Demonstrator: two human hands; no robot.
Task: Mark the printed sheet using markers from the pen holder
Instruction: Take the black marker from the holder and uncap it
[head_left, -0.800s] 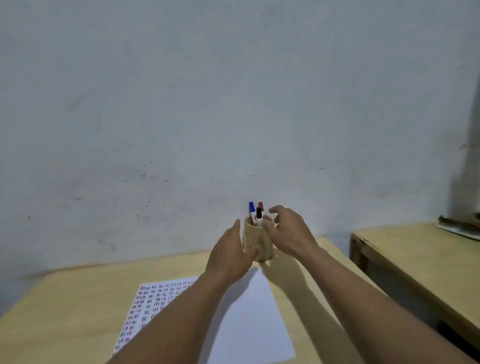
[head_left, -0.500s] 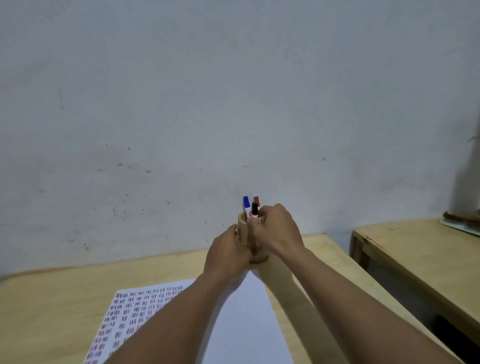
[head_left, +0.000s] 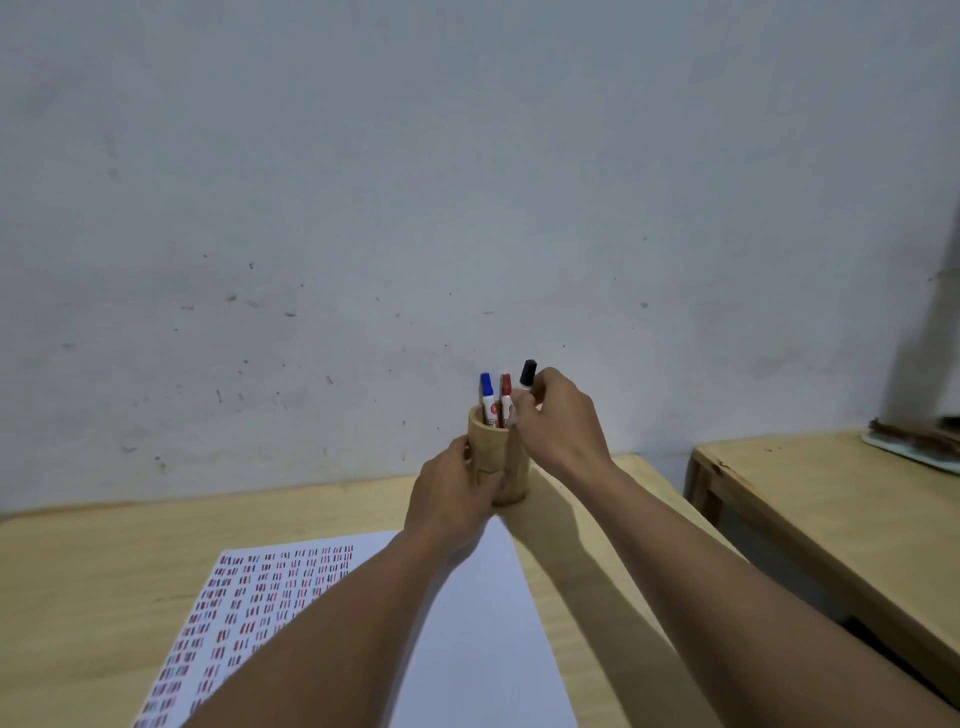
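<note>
The step in hand looks like drawing the first marker. The right hand (head_left: 563, 423) pinches the black marker (head_left: 528, 374) just under its cap, fingers closed around the barrel, and the marker stands higher than the other two, so it reads as partly lifted out of the pen holder (head_left: 498, 457). The left hand (head_left: 452, 499) wraps the holder's near side low down, steadying it on the worktop (head_left: 78, 571). The blue marker (head_left: 487, 397) and red marker (head_left: 505, 397) sit inside the holder, caps up. The black marker's long axis runs near upright, cap pointing up and tilted slightly right. The printed sheet (head_left: 270, 587) lies flat in front of the holder, partly under the forearms. The next move probably calls for a straight upward pull along that axis, then uncapping
</note>
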